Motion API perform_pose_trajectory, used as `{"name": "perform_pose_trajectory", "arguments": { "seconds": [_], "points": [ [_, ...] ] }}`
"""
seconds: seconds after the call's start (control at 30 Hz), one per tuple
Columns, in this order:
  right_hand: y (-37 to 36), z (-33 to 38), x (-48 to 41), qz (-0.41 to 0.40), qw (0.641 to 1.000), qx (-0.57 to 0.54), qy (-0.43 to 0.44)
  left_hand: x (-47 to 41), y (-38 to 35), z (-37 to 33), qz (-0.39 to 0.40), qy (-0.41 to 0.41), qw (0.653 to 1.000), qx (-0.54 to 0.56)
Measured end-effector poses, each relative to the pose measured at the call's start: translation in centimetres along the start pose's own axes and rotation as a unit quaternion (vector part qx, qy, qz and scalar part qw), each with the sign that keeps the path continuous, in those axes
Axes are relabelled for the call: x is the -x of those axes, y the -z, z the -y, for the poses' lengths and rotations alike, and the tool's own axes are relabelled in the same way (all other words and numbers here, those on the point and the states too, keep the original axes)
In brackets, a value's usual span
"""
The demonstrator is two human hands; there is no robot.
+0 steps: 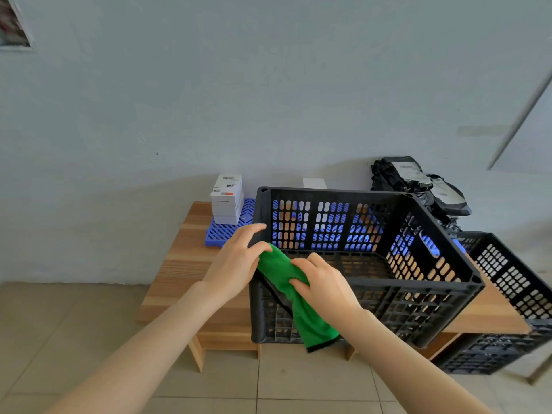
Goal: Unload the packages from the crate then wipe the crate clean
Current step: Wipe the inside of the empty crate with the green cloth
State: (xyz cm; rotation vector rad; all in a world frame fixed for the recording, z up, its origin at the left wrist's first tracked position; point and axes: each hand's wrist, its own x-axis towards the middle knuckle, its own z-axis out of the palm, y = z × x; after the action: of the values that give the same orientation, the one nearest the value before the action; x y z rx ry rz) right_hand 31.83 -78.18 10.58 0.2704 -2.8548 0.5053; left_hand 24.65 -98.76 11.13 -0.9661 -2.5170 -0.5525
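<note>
Green cloth point(286, 282): soft, napped fabric with a dark bound hem. It is bunched into a loose rope and draped over the near-left corner of the crate, with its tail hanging down the outer wall.
Left hand point(236, 261): the thumb and curled fingers pinch the cloth's upper end, and the forefinger lies straight against the corner post.
Right hand point(322, 285): the fingers curl over the cloth's middle, gripping it and pressing it down at the near rim.
Crate point(418, 309): rigid black moulded plastic with square corners. Its walls are pierced by rows of rounded slots and its floor is a fine grid. It sits on the wooden table point(185, 258) and holds no packages that I can see.
Packages: white cartons point(227, 198) are stacked on a blue slatted pallet point(224, 233) behind the crate to the left. Glossy black poly bags point(424, 186) with pale labels are heaped behind it to the right.
Step in hand: by my reading the unloading is done and the wiping is at the near-left corner.
Doing it well: open the cloth out flat rather than roped (a wad tends to skip over ribs). Run it along the rim, then down each wall, working the nap into the slots. One hand should steady the crate, since light plastic will likely slide on the smooth tabletop.
Also present: a second black crate point(513, 282) sits lower, to the right of the table, and there is a pale tiled floor point(89, 339).
</note>
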Motion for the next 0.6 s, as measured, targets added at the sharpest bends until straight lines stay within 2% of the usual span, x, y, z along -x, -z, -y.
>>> {"name": "perform_pose_trajectory", "arguments": {
  "seconds": [0.07, 0.17, 0.23, 0.37, 0.47, 0.6],
  "points": [
    [-0.6, 0.1, 0.0, 0.017, 0.999, 0.033, -0.032, -0.2, -0.6, 0.4, -0.003, 0.020, 1.000, -0.002],
    [-1.2, 0.2, -0.4, -0.046, 0.994, 0.101, -0.003, 0.5, -0.6, 1.2, -0.007, 0.027, 1.000, 0.007],
    [-1.8, -0.2, -0.8, -0.083, 0.988, 0.126, 0.045, 1.3, -0.3, 1.9, 0.009, 0.018, 1.000, 0.009],
    [-3.7, -0.3, -1.8, -0.082, 0.965, 0.145, 0.204, 2.9, 0.3, 3.3, 0.064, 0.015, 0.998, 0.001],
    [-5.0, 0.3, -2.5, -0.098, 0.971, 0.122, 0.178, 3.6, -0.1, 3.8, 0.091, 0.002, 0.996, -0.019],
    [-5.4, 2.0, -2.8, -0.083, 0.976, 0.139, 0.147, 4.1, -0.4, 3.9, 0.083, -0.005, 0.996, -0.025]
  ]
}}
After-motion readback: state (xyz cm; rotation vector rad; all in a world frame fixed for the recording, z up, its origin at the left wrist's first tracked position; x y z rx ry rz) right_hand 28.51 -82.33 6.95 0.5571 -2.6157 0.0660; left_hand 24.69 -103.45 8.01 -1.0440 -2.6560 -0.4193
